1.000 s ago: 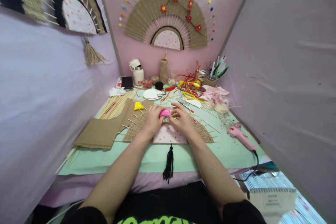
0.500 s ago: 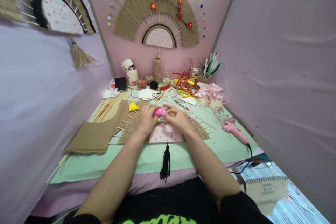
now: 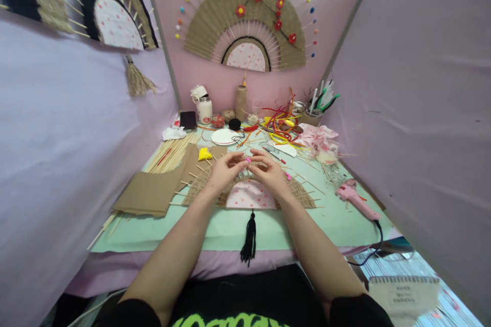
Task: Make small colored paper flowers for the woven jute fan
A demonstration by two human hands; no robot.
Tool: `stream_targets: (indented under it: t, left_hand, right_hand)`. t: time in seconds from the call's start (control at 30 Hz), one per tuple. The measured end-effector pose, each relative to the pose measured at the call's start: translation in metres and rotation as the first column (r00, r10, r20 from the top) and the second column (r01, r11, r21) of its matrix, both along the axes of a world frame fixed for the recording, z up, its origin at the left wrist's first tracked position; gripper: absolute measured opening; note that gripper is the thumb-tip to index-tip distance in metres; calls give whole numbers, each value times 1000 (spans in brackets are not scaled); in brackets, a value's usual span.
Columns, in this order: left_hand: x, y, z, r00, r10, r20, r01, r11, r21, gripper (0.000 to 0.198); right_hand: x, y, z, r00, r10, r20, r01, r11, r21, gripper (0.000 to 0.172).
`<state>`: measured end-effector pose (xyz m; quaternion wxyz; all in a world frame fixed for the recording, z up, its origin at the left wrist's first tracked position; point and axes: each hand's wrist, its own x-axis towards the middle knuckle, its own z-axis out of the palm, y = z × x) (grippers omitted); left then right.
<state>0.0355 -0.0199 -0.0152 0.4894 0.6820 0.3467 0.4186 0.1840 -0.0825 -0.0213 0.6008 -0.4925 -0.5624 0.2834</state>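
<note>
My left hand (image 3: pixel 226 171) and my right hand (image 3: pixel 267 171) meet above a woven fan (image 3: pixel 199 185). Between their fingertips shows a small bit of pink clay (image 3: pixel 248 160), mostly covered by the fingers. Both hands are closed in a pinch on it. Below them lies the fan's white half-round centre (image 3: pixel 251 195) with pink dots, and a black tassel (image 3: pixel 249 237) hangs from its lower edge. Small pink pieces (image 3: pixel 288 176) rest on the fan right of my right hand. A yellow clay packet (image 3: pixel 204 154) sits beyond my left hand.
Brown cardboard (image 3: pixel 148 191) and thin sticks (image 3: pixel 174 156) lie at the left. A pink glue gun (image 3: pixel 356 200) with a cord rests at the right edge. Colourful pipe cleaners (image 3: pixel 282 122), a white bottle (image 3: pixel 204 110) and a twine spool (image 3: pixel 241 104) stand along the back.
The larger pink lump in clear wrap no longer shows; only a small pink bit is visible between my fingertips. The fingers have drawn together, and the whole view has shifted slightly.
</note>
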Motion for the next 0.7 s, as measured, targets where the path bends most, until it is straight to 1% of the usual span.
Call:
stream_targets:
  t: [0.03,0.07,0.1,0.17,0.23,0.33,0.4,0.53,0.6,0.7]
  left_hand:
    - [1,-2,0,998,-44,49,46,998,-51,43]
    - [2,-3,0,995,-64,82,70,995,-74,41]
    - [3,-4,-1,993,-60,101,68,995,-73,37]
    - [2,-4,-3,993,-10,113,14,999,-37,27]
    - [1,-2,-4,991,56,118,-56,998,-1,20]
    - [-2,1,-2,987,102,126,-103,995,-4,22]
    - [-2,3,-1,984,96,148,-87,994,-63,26]
    - [-1,5,0,965,65,254,-10,978,-211,32]
    - [0,4,-1,951,52,305,24,970,-242,33]
    - [0,4,-1,940,46,338,40,969,-245,30]
  right_hand:
    - [-2,-1,0,999,14,40,-14,1000,13,18]
    - [-3,-1,0,997,19,80,-22,999,29,19]
    - [-4,-2,-1,993,18,118,-24,999,47,20]
    - [-6,-2,-1,985,5,173,-20,997,81,23]
    - [-6,-2,-2,982,-20,189,-1,994,107,25]
    - [-4,0,-3,985,-86,151,67,990,126,24]
    - [-2,1,-4,986,-117,120,102,987,121,22]
    - [0,3,-7,985,-130,117,118,987,105,19]
    - [1,3,-8,983,-133,128,120,987,103,19]
    - [1,3,-7,981,-135,142,122,988,99,19]
